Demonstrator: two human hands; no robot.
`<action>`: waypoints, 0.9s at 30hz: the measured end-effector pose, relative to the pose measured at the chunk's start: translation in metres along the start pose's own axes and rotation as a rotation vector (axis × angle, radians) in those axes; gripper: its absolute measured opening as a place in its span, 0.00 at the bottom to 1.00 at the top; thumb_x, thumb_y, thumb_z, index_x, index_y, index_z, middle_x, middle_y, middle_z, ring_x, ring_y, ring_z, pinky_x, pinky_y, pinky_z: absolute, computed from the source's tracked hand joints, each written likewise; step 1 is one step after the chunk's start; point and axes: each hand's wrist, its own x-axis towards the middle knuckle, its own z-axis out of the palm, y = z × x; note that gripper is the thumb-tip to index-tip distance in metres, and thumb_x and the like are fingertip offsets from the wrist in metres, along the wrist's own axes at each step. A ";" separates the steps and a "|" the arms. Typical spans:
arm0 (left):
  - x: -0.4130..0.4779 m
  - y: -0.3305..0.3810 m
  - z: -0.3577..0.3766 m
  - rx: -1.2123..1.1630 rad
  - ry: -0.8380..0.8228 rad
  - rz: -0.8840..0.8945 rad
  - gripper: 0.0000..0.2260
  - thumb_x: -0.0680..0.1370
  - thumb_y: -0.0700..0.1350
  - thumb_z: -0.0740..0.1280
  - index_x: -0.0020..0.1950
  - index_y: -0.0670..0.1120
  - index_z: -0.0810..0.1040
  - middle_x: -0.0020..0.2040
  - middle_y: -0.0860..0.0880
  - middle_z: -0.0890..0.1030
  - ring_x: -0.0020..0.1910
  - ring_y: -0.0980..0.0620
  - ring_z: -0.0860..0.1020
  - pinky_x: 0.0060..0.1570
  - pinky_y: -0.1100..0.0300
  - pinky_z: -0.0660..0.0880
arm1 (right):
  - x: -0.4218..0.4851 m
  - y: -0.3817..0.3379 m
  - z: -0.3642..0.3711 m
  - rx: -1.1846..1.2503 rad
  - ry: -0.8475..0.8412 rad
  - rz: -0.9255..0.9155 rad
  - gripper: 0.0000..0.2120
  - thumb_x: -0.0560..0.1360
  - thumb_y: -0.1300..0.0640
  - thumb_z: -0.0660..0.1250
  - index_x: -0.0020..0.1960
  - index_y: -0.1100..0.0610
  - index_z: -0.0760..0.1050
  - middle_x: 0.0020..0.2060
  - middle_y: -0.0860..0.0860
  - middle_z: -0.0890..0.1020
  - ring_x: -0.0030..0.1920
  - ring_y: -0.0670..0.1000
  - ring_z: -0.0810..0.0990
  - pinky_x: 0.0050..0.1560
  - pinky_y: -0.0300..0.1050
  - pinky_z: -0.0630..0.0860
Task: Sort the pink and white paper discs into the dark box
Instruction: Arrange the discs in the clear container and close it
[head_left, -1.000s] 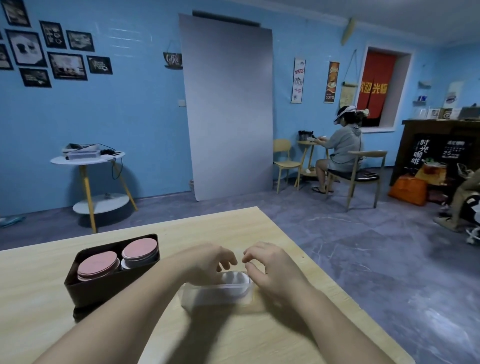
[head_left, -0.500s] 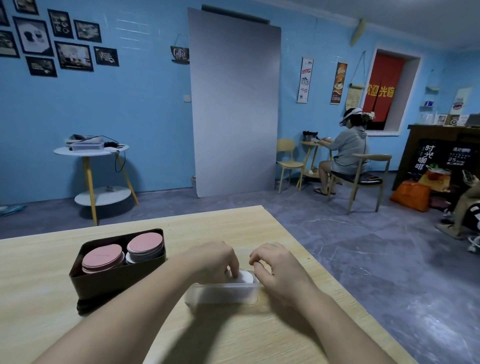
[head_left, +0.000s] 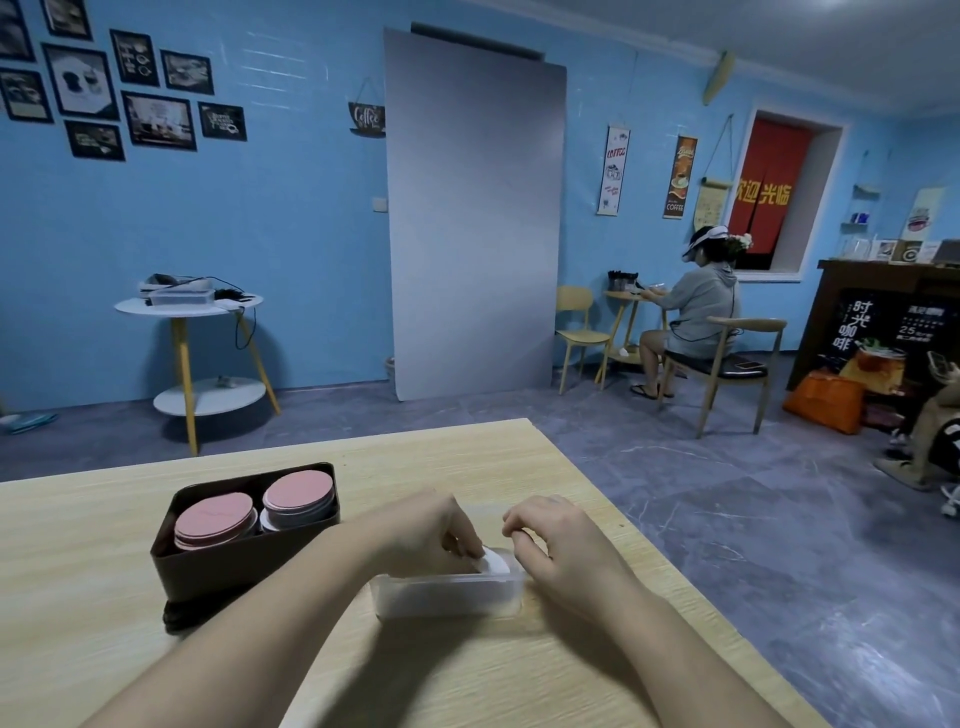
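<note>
"Pinching of round white paper disc (head_left: 494, 563) confirmed: left hand (head_left: 431, 530), at clear plastic tub (head_left: 447, 596) rim; right hand (head_left: 561, 545) curled alongside, hold undeterminable."

"Risk?"

"Thin disc slipping, or two clinging, before the dark rectangular box (head_left: 218, 571) leftward."

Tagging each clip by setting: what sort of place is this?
Most likely a small cafe, or a room dressed as one. A hanging Coffee sign and coffee posters are on the blue wall, a dark counter carries a menu board, and a person sits at a small round table.
</note>
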 end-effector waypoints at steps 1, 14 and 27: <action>-0.001 0.000 -0.001 -0.021 -0.009 -0.001 0.07 0.76 0.52 0.73 0.51 0.54 0.87 0.41 0.58 0.86 0.37 0.62 0.77 0.43 0.61 0.76 | 0.000 0.000 -0.001 -0.004 -0.002 -0.001 0.13 0.76 0.47 0.54 0.50 0.46 0.77 0.49 0.39 0.80 0.53 0.42 0.74 0.54 0.47 0.75; 0.003 -0.004 0.003 0.034 0.002 -0.064 0.07 0.75 0.49 0.74 0.52 0.53 0.86 0.42 0.57 0.85 0.37 0.59 0.78 0.44 0.64 0.76 | 0.000 -0.002 -0.001 0.000 -0.010 0.008 0.14 0.75 0.47 0.54 0.50 0.48 0.78 0.49 0.40 0.81 0.53 0.43 0.75 0.55 0.47 0.75; -0.012 -0.009 -0.001 -0.282 0.228 0.025 0.13 0.67 0.36 0.81 0.50 0.44 0.87 0.55 0.52 0.84 0.51 0.55 0.84 0.56 0.58 0.81 | 0.001 -0.006 -0.007 -0.062 -0.039 0.000 0.13 0.76 0.46 0.55 0.51 0.46 0.76 0.50 0.39 0.80 0.53 0.43 0.75 0.54 0.49 0.76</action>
